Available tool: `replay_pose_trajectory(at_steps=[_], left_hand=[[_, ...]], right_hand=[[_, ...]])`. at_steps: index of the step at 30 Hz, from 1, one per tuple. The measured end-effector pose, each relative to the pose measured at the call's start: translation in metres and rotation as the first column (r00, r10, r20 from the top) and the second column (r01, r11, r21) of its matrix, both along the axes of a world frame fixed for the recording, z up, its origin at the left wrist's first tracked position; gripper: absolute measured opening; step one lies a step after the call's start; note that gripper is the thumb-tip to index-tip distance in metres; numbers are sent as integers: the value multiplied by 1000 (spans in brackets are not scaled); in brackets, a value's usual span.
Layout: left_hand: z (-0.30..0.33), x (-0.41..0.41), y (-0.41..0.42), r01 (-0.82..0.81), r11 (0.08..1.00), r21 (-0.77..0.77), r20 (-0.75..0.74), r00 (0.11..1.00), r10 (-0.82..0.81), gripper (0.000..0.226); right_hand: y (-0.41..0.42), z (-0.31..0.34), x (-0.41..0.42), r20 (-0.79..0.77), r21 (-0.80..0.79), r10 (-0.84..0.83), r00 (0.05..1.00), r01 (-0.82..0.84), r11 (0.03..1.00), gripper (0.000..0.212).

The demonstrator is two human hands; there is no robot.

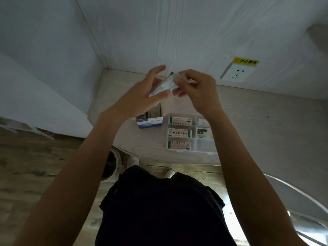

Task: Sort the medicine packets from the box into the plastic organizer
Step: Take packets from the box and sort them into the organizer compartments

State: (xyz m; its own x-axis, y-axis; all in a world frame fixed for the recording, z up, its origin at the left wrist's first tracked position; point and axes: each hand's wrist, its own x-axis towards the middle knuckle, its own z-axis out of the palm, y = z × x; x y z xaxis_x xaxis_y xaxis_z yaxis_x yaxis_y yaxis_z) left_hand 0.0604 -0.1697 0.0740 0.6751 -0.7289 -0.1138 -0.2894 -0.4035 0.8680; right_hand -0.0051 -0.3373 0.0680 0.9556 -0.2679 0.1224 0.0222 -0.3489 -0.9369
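Observation:
Both hands are raised above the desk and hold a small stack of white medicine packets (166,84) between them. My left hand (142,93) cradles the stack from the left, thumb along its lower edge. My right hand (195,87) pinches its right end. Below them, the blue and white box (150,122) stands open on the desk, its left part hidden by my left wrist. The clear plastic organizer (206,153) lies to its right, with three white packets (180,133) in its left column and two more partly hidden behind my right forearm.
The pale wooden desk (257,121) ends at a white wall with a power socket (237,71) under a yellow label. A white side panel closes the left. A chair's metal frame (292,192) curves at lower right. My dark clothing fills the bottom centre.

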Motion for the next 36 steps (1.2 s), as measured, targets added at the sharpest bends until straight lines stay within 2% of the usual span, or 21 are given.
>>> replay_pose_trajectory(at_steps=[4,9,13,18,22,25,28,32,34,36], left_hand=[[-1,-10,-9,72,996,-48,-180,980,-80,24],[-19,-38,-21,-2,997,-79,-417,908,-31,28],[-42,-59,-30,-123,986,-114,-527,849,45,25],[-58,-87,-47,-269,958,-100,-675,726,133,15],[-75,-97,-52,-263,964,-46,-632,755,176,13],[-80,-103,-58,-271,962,-32,-649,737,186,16],[-81,-108,-60,-245,969,-31,-622,763,173,15],[-83,-111,-62,-204,979,-25,-592,792,150,18],[-83,-112,-62,-249,968,-39,-618,767,173,18],[-84,-111,-61,-321,946,-43,-617,753,228,19]], right_hand=[[-7,2,-12,-75,154,-20,997,32,988,8],[-11,-10,-38,-176,334,-90,980,146,931,19],[-15,-28,-61,-334,276,-132,933,231,933,27],[-23,-48,-86,-365,281,-222,904,334,900,25],[-29,-60,-101,-379,330,-252,890,384,862,23],[-34,-66,-111,-391,393,-276,878,430,813,22],[-37,-69,-117,-413,468,-243,878,433,770,16],[-40,-72,-122,-408,472,-205,890,397,787,7],[-46,-71,-123,-382,529,-239,893,423,736,5],[-58,-68,-128,-347,623,-290,892,451,639,5]])
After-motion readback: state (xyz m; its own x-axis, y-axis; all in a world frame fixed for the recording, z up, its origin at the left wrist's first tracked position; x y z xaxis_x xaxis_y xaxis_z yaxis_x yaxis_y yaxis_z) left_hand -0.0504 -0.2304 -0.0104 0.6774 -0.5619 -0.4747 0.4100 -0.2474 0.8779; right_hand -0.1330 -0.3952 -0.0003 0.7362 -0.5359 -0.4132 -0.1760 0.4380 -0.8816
